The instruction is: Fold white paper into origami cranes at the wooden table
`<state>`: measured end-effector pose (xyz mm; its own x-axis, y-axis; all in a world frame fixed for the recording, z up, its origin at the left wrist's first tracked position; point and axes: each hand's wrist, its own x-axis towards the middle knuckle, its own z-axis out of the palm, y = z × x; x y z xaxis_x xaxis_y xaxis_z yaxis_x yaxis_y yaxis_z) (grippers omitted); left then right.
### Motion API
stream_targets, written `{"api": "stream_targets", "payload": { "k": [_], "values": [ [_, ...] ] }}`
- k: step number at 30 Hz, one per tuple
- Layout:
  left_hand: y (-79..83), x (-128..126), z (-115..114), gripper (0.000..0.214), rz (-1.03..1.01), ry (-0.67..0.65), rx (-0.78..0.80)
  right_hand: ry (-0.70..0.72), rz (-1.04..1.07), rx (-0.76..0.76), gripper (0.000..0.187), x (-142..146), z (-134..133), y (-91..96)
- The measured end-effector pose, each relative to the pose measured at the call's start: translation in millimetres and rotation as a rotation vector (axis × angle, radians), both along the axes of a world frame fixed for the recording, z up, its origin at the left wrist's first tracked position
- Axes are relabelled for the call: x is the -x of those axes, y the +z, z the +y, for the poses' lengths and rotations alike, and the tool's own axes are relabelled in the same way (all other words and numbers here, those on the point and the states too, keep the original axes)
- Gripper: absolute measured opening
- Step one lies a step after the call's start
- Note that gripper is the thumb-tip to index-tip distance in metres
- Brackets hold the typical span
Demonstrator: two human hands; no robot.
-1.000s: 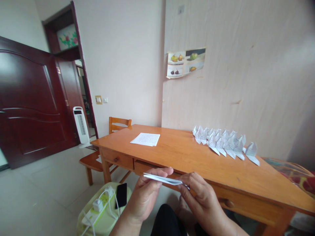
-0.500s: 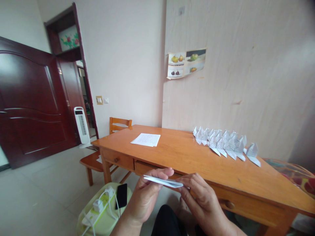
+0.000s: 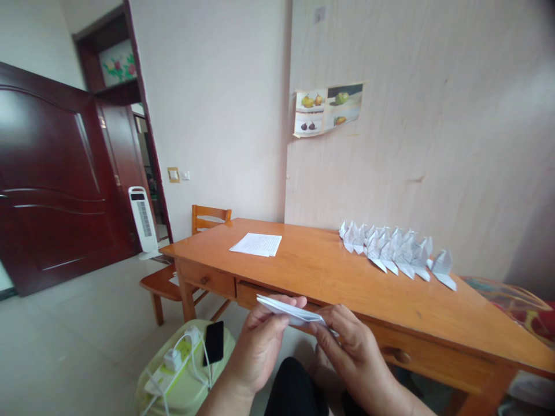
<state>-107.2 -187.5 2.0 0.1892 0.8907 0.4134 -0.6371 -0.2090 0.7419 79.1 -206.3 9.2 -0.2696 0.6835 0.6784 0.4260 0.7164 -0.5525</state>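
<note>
A folded piece of white paper (image 3: 291, 312) is held in the air between my two hands, in front of the table's near edge. My left hand (image 3: 264, 335) grips its left end, thumb on the near side and fingers behind. At the right end, my right hand (image 3: 349, 335) pinches the paper between thumb and fingers. Several folded paper figures (image 3: 401, 251) with pointed tips stand in rows at the table's right side, one set slightly apart. Toward the table's left part lies a stack of lined paper sheets (image 3: 255, 244).
The wooden table (image 3: 303, 254) has drawers facing me. A pale green stool (image 3: 191, 398) at lower left bears a power strip (image 3: 176, 364), white cables and a black phone (image 3: 213, 343). Behind stand a wooden chair (image 3: 211, 212) and a white tower heater or fan (image 3: 142, 219).
The folded paper has tilted, its left end raised and more of its near face showing. My left thumb has shifted slightly up on it. Both hands keep their hold.
</note>
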Motion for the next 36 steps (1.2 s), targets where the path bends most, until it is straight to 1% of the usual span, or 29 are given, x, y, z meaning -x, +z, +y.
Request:
{"api": "stream_targets", "payload": {
  "k": [2,3,5,7,9,11,12,13,15,18,21,24,28,31,33,36],
  "values": [
    [0.9,-3,-2,0.036,0.045,0.073,0.018,-0.042,0.001,-0.03,0.013,-1,1,-1.5],
    [1.8,-5,-3,0.046,0.073,0.138,0.011,-0.067,0.002,-0.051,0.012,-2,2,-2.0],
    [3.6,-7,-5,0.062,0.151,0.34,-0.058,-0.113,-0.001,-0.089,0.012,-3,2,-2.8],
    [5.2,-7,-8,0.071,0.282,0.6,-0.206,-0.148,-0.003,-0.121,0.012,-4,3,-3.5],
    [6.8,-4,-12,0.074,0.445,0.855,-0.415,-0.179,-0.011,-0.143,0.013,-5,3,-4.2],
    [9.6,-1,-17,0.071,0.612,1.051,-0.641,-0.211,-0.027,-0.166,0.014,-5,3,-4.7],
    [11.7,0,-20,0.064,0.72,1.097,-0.731,-0.225,-0.037,-0.176,0.014,-5,3,-4.8],
    [14.2,1,-22,0.057,0.817,1.116,-0.806,-0.236,-0.047,-0.185,0.015,-5,3,-4.7],
    [19.8,0,-26,0.043,0.957,1.122,-0.875,-0.248,-0.061,-0.202,0.015,-6,3,-4.4],
    [27.1,-6,-29,0.024,1.109,1.099,-0.852,-0.249,-0.079,-0.218,0.014,-6,2,-3.5],
    [30.9,-12,-30,0.013,1.172,1.105,-0.816,-0.248,-0.109,-0.214,0.013,-5,0,-2.5],
    [32.4,-15,-30,0.013,1.191,1.12,-0.806,-0.25,-0.131,-0.207,0.013,-3,-1,-2.1],
    [31.9,-14,-29,0.015,1.178,1.152,-0.794,-0.254,-0.11,-0.216,0.018,-2,-2,-3.8],
    [30.2,-15,-29,0.017,1.201,1.162,-0.796,-0.269,-0.102,-0.237,0.011,-2,-1,-5.3],
    [29.6,-16,-29,0.018,1.225,1.149,-0.797,-0.286,-0.102,-0.253,0.009,-3,-1,-5.9],
    [30.8,-21,-32,0.017,1.236,1.093,-0.79,-0.293,-0.102,-0.257,0.009,-3,-1,-6.5]
  ]
}}
